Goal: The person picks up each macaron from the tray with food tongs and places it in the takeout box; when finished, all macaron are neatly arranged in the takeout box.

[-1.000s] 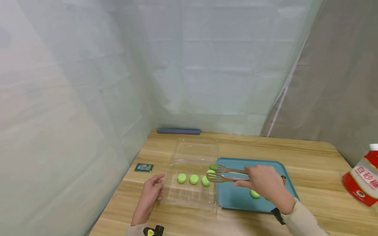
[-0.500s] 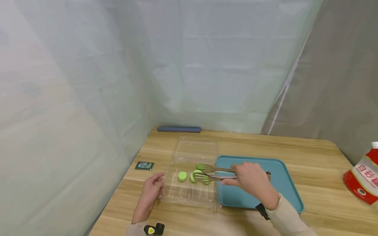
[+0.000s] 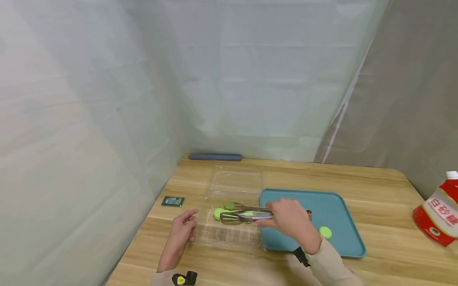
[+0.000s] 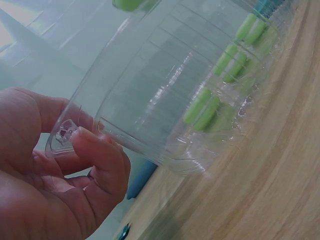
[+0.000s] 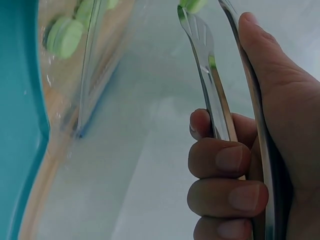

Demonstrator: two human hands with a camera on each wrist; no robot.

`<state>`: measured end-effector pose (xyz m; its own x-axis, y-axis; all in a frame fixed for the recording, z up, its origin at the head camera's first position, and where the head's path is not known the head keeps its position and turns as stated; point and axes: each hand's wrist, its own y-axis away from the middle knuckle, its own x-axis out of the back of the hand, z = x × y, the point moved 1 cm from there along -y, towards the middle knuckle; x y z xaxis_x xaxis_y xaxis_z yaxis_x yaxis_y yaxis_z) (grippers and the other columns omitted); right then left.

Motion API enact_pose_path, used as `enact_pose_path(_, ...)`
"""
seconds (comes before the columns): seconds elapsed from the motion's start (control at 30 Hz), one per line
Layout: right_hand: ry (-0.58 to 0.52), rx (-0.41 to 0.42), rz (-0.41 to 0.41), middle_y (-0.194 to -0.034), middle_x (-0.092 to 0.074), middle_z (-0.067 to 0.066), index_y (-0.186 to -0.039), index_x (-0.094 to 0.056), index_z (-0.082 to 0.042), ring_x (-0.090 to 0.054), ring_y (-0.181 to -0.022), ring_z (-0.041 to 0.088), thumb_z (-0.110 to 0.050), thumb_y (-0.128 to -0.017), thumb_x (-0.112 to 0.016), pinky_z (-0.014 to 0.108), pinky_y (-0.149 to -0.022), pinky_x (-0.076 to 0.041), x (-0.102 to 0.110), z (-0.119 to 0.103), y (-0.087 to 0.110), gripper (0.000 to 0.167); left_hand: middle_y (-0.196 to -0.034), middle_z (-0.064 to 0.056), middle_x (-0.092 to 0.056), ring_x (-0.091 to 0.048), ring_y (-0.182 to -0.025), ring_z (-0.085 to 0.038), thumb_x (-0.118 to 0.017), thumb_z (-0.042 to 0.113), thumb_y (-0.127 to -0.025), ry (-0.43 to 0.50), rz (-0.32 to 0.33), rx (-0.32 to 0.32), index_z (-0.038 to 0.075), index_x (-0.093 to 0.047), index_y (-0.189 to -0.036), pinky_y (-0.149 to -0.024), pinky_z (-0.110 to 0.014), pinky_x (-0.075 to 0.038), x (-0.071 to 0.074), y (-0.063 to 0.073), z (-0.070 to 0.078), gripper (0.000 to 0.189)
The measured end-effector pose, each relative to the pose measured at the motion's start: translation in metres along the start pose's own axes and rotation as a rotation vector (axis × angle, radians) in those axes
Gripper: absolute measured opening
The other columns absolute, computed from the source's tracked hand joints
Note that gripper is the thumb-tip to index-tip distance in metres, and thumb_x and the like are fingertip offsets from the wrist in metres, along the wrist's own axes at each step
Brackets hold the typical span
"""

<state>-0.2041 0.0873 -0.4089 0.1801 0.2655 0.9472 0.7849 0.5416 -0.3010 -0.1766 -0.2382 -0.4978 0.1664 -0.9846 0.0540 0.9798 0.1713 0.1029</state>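
Note:
My right hand (image 3: 291, 222) grips metal tongs (image 3: 247, 214) above a clear plastic box (image 3: 232, 237) with its lid folded back. Between the tong tips is a green macaron (image 5: 192, 5), mostly cut off by the frame edge in the right wrist view. Three more green macarons stand in a row inside the box, the nearest macaron (image 4: 202, 110) showing whole in the left wrist view; in the head view the tongs partly cover the row. My left hand (image 4: 75, 160) pinches the box's corner between thumb and fingers. One macaron (image 3: 325, 232) lies on the blue tray (image 3: 343, 218).
The tray lies right beside the box. A small dark green packet (image 3: 173, 201) is on the wooden table (image 3: 393, 222) left of the box. Along the back edge lies a blue roll (image 3: 214, 157). A red and white labelled bag (image 3: 438, 210) stands at the far right.
My right hand has carried the tongs and macaron leftward from the tray's left side to over the box. A macaron on the tray has come out from behind the forearm. The left hand stays put.

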Motion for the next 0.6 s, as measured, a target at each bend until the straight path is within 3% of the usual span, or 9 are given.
enact_pose_path(0.3,-0.021,0.000,-0.026,-0.053,-0.017,-0.009,-0.059,-0.041,-0.023,-0.014,-0.045,0.006,-0.069,-0.080,-0.067,0.026,-0.046,-0.010,-0.015,-0.009,-0.009,0.058,-0.096,-0.012,-0.049,-0.043,-0.053,-0.010,-0.045,-0.009,-0.094,0.006,-0.004,-0.012,-0.014,-0.049,-0.138,-0.044,-0.019,-0.035,0.000,0.000,0.001,0.045)
enact_pose_path(0.6,-0.006,0.001,-0.039,-0.050,-0.023,-0.009,-0.063,-0.051,-0.024,-0.021,-0.043,0.006,-0.071,-0.079,-0.065,0.026,-0.044,-0.013,-0.029,-0.013,-0.008,0.052,-0.097,-0.012,-0.049,-0.042,-0.054,-0.010,-0.045,-0.009,-0.093,-0.006,0.003,0.001,-0.013,-0.049,-0.138,-0.045,-0.019,-0.035,0.000,0.000,0.001,0.045)
